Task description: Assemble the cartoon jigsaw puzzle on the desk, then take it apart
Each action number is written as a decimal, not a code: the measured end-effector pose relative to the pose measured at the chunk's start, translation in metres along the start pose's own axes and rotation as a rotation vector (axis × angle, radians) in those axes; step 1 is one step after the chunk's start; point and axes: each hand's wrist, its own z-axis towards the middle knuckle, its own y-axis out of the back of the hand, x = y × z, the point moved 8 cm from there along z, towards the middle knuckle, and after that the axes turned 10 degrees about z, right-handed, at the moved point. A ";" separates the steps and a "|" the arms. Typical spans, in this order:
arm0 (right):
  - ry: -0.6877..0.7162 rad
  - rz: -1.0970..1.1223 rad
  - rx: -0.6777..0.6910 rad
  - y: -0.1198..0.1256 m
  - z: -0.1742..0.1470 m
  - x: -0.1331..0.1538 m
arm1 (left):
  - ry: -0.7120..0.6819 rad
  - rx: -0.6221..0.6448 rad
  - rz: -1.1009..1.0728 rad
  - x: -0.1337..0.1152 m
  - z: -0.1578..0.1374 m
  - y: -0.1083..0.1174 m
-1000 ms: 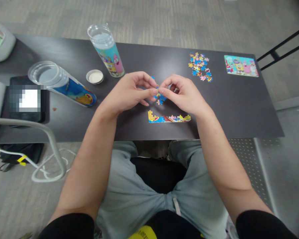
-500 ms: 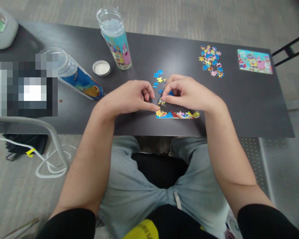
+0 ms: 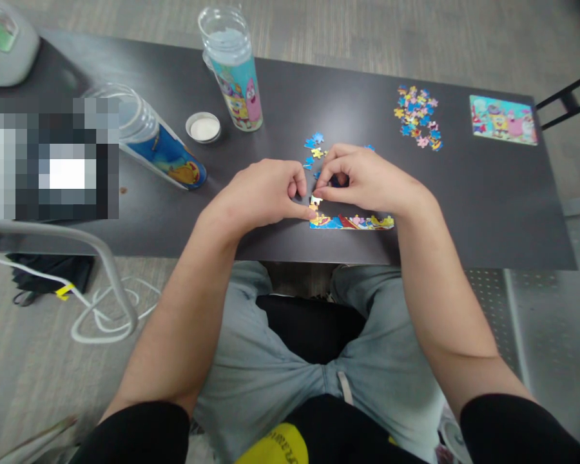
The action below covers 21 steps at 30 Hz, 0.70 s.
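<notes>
My right hand (image 3: 362, 177) pinches a small pale puzzle piece (image 3: 316, 200) between thumb and fingertips, at the left end of a joined puzzle strip (image 3: 350, 223). The strip lies near the table's front edge, and a yellow piece stands up from its left corner. My left hand (image 3: 270, 190) is on the left, its fingers loosely curled and its thumb stretched apart from them. That thumb's tip rests at the strip's left corner. Several loose blue and yellow puzzle pieces (image 3: 316, 153) lie just beyond my hands. My right hand partly hides others.
A heap of puzzle pieces (image 3: 417, 116) lies at the back right, beside a finished-picture card (image 3: 503, 120). To the left are an upright clear tube (image 3: 236, 84), a second tube (image 3: 159, 151) and a round lid (image 3: 203, 127). A grey metal frame (image 3: 104, 251) stands at the table's left front.
The pinched piece has turned a little, and now shows a paler surface just above the strip's left corner. Both hands stay almost in place; the whole view has shifted slightly.
</notes>
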 end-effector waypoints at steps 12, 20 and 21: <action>0.033 -0.005 -0.007 -0.004 0.002 0.007 | 0.006 0.005 0.014 0.002 0.000 -0.001; 0.022 0.062 -0.153 0.022 -0.014 0.008 | -0.033 0.024 -0.044 -0.008 -0.005 0.006; 0.004 0.075 -0.195 0.033 -0.019 0.003 | -0.059 0.053 -0.091 -0.016 -0.011 0.009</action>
